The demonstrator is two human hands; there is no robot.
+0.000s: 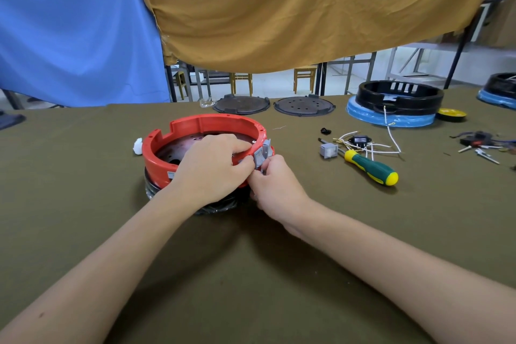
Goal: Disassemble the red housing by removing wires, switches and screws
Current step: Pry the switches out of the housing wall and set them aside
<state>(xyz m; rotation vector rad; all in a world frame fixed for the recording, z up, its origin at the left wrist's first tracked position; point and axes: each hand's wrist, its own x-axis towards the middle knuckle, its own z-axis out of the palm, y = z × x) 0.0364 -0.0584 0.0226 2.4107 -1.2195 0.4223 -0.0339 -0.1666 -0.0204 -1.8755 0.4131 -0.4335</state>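
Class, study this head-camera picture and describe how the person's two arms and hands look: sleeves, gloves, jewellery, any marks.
Both forearms are bare up to the frame's lower edge; no sleeve shows. The left hand and the right hand wear no gloves. No rings, watch or bracelet are visible on either wrist. One small dark mark sits on the left forearm near the bottom left corner. Fingernails are too small to judge.

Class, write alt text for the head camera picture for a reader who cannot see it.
A person's left hand grips the rim of a round red plastic housing while the right hand pinches a grey plastic switch at its side. A green-and-yellow screwdriver and loose white wires lie to the right on the olive cloth table.
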